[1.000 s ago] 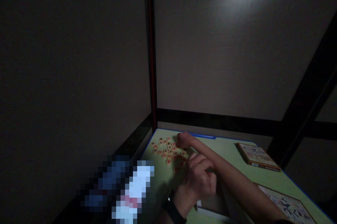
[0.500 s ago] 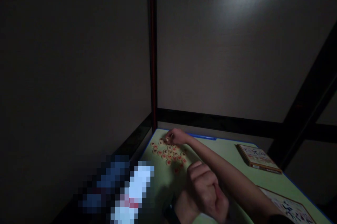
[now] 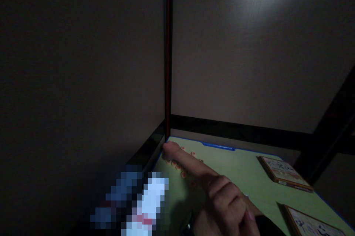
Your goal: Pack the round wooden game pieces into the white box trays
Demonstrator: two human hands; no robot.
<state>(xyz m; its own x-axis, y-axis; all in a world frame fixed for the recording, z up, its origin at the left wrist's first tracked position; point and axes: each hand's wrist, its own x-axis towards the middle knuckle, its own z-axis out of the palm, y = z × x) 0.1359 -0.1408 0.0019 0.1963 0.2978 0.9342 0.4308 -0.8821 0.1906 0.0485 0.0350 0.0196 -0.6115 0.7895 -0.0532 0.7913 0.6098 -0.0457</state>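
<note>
Several round wooden xiangqi pieces (image 3: pixel 183 174) with red markings lie at the left end of the pale green tabletop (image 3: pixel 233 169). My right arm stretches across the table over them. At the far left corner my right hand (image 3: pixel 171 150) rests low among the pieces; its fingers are hidden. Near the camera, my left hand (image 3: pixel 229 202) is curled into a fist in front of my right forearm, with a dark watch (image 3: pixel 187 224) on its wrist. Whatever the fist may hold does not show.
A blue strip (image 3: pixel 218 146) runs along the far table edge. On the right lie a framed box with writing (image 3: pixel 287 173) and a second similar one (image 3: pixel 313 223). Walls stand close behind and left. A pixelated patch (image 3: pixel 145 202) covers the lower left.
My right hand has moved left to the table's corner, and its forearm now covers many of the pieces. My left fist has shifted right and slightly down. The view has turned slightly left.
</note>
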